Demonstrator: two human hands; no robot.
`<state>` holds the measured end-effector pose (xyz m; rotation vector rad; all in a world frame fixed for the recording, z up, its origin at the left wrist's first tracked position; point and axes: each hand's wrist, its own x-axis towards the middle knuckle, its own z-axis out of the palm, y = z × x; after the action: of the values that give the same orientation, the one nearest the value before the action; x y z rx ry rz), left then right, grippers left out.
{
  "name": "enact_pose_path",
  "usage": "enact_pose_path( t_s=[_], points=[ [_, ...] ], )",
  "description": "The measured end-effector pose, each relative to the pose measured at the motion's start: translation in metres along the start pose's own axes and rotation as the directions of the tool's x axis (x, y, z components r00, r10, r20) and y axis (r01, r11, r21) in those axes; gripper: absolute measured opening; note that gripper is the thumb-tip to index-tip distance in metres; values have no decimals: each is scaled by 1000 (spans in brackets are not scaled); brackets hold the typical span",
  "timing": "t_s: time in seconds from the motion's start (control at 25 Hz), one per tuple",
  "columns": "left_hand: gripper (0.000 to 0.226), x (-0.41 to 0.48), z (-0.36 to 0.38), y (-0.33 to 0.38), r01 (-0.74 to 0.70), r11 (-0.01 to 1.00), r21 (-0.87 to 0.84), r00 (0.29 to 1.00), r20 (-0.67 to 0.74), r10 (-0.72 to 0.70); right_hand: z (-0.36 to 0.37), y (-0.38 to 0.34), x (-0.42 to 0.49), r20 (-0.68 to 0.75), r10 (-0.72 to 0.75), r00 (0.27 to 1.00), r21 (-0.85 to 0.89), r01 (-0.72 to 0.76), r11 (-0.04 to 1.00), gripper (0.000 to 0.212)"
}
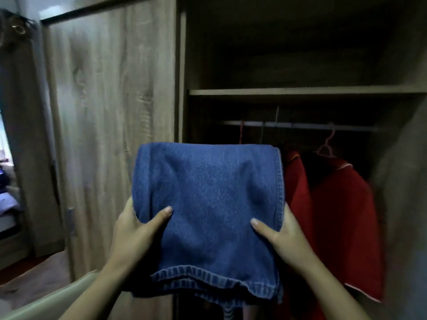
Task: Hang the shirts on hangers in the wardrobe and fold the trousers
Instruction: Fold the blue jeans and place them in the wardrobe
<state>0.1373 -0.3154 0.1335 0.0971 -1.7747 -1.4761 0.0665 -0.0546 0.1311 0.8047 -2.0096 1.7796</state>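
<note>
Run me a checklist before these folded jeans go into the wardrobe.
1. Fold of the jeans: compact stack, ok.
2. Grip of the left hand: holds the left edge, thumb on top, ok.
3. Grip of the right hand: holds the right edge, thumb on top, ok.
4. Access: wardrobe door stands aside, opening ahead, ok.
5. Room on the shelf: too dark, cannot tell.
6. The red shirts hang from the rail: ok.

Wardrobe rail (300,125), pink hanger (326,147), red shirts (342,215) hanging
</note>
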Motion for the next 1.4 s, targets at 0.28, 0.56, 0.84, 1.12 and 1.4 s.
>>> enact_pose_path(
  t_s=[0.28, 0.56, 0.84, 1.12, 1.4],
  points=[
    [48, 48, 88, 68, -162, 963, -215, 978, 97, 186, -75, -78, 41, -231, -277, 933, -347, 187, 919, 56],
    [47, 131, 177, 166, -379, 915, -137, 906, 144, 397, -153, -154, 124, -332, -429, 840, -571, 183, 800, 62],
    [93, 237, 290, 239, -463, 823, 328, 871, 339, 355, -223, -173, 247, -473, -352, 808, -701, -102, 706, 91],
    [71, 239, 310, 223, -827, 410, 384, 562, 551, 617, -248, -158, 276, -370, -220, 903, -928, -350, 125, 68],
    [109, 224, 289, 212, -921, 94, 377, 374, 796, 476, -238, -164, 270, 54, -64, 996, -947, 72, 313, 52]
  ],
)
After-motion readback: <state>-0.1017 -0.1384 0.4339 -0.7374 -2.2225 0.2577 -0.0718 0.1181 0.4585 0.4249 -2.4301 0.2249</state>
